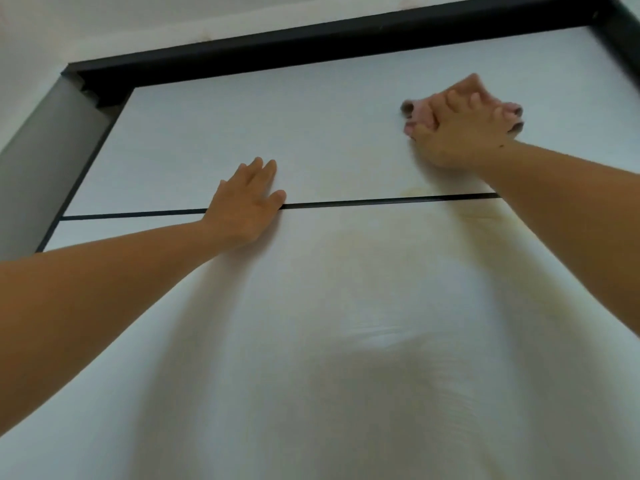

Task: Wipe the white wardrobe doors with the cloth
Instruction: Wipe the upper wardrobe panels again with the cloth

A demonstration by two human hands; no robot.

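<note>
The white wardrobe door [311, 306] fills the view, seen from below, with a thin dark horizontal strip [381, 201] across it. My right hand [460, 129] grips a bunched pinkish cloth [414, 109] and presses it against the upper panel near the right side. Only bits of the cloth show around the fingers. My left hand [249, 202] lies flat with straight fingers on the door, across the dark strip, left of centre.
A black frame [311, 39] runs along the top of the door and down its right side. A grey side panel [38, 161] stands at the left. Above are the white ceiling and wall [138, 22].
</note>
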